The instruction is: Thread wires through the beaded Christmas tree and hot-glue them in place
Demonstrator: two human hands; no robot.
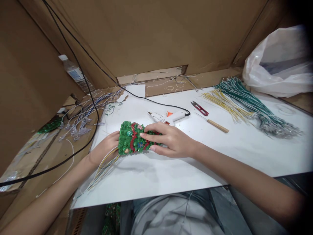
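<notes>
A small green Christmas tree ornament [128, 138] with red garland and tiny gift shapes lies on its side above the white board, its wide base facing left. Over its narrower right end, my right hand [168, 140] is closed, with the fingers along the top. My left hand [110, 145] is at the base, its fingers mostly hidden behind the tree. Yellow, white and green wires [104, 166] trail from the base down to the left. Just beyond the tree rests a white glue gun [171, 118] with an orange trigger.
Red thread snips [200, 108] and a wooden-handled awl [217, 125] lie at right of centre. Bundles of green wires [251, 101] and yellow wires [227, 106] are farther right, near a plastic bag [276, 65]. A black cord [95, 114] crosses the left side, near a bottle [77, 74].
</notes>
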